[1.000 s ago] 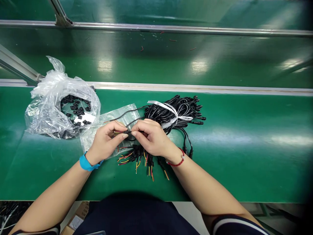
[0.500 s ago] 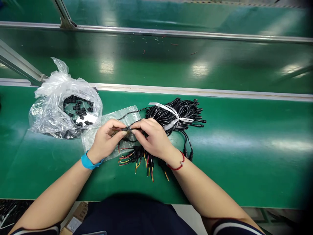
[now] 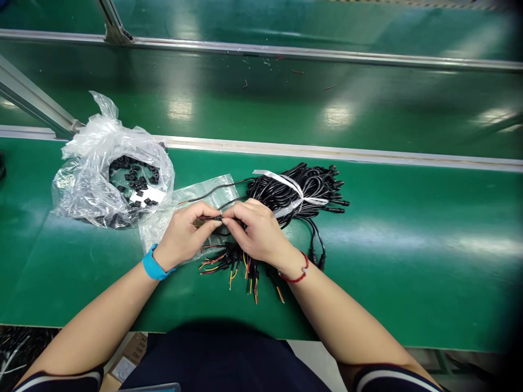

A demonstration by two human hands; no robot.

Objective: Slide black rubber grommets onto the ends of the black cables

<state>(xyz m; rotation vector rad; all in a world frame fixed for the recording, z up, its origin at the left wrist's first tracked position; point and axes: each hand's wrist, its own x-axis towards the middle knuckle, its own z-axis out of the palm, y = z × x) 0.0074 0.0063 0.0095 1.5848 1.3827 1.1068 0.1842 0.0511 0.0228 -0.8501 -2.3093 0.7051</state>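
Note:
My left hand (image 3: 188,231) and my right hand (image 3: 255,226) meet fingertip to fingertip over a small plastic bag (image 3: 157,226). Both pinch one black cable near its end; the gripped part is mostly hidden by my fingers. Right beside my right hand lies a bundle of black cables (image 3: 278,188), tied with a white strap (image 3: 314,201). Below the hands, cable ends with bare red, yellow and orange wires (image 3: 212,265) fan out on the green table. Another loose black cable (image 3: 212,190) runs out left from the bundle above my fingers, its thin wire tip showing.
A clear plastic bag (image 3: 92,190) on the left holds many small black plastic parts (image 3: 141,182). Behind the table runs a metal rail (image 3: 261,148), with a slanted metal post (image 3: 36,95) at left. Wire scraps (image 3: 297,72) lie beyond it. A cardboard box (image 3: 133,348) stands below.
My left hand has moved slightly right, closing against my right fingertips. The loose cable's wire tip now shows above my left hand. The whole view has shifted a little.

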